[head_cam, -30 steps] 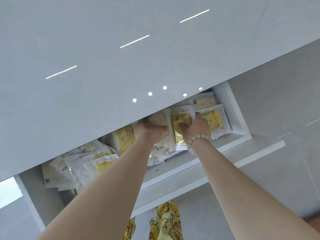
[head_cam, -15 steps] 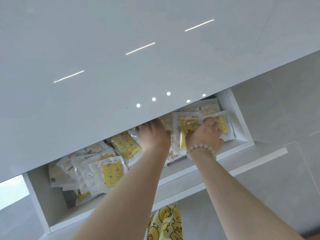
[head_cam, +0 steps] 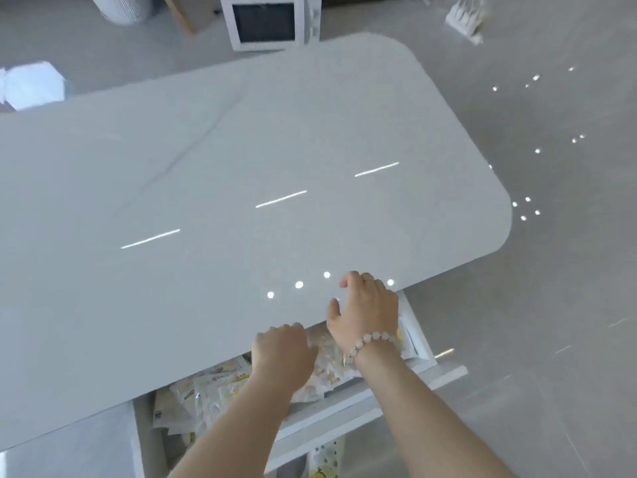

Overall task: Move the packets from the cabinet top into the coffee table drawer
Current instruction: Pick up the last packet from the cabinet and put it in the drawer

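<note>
Yellow-printed packets point(head_cam: 210, 391) lie heaped in the open drawer point(head_cam: 418, 343) under the fingers; left hand point(head_cam: 281, 353) curled over them, grip unclear, right hand point(head_cam: 365, 313) loose, empty; cabinet unseen, remainder unknown

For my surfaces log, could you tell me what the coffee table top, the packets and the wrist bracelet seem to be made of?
Coffee table top: likely polished stone or sintered slab; pale grey, faint dark vein, mirror-sharp light reflections.
Packets: seemingly thin clear plastic film; crinkled and glinting, with yellow printing.
Bracelet: round, pale, glossy beads, perhaps stone or glass; the look leaves it open.
</note>
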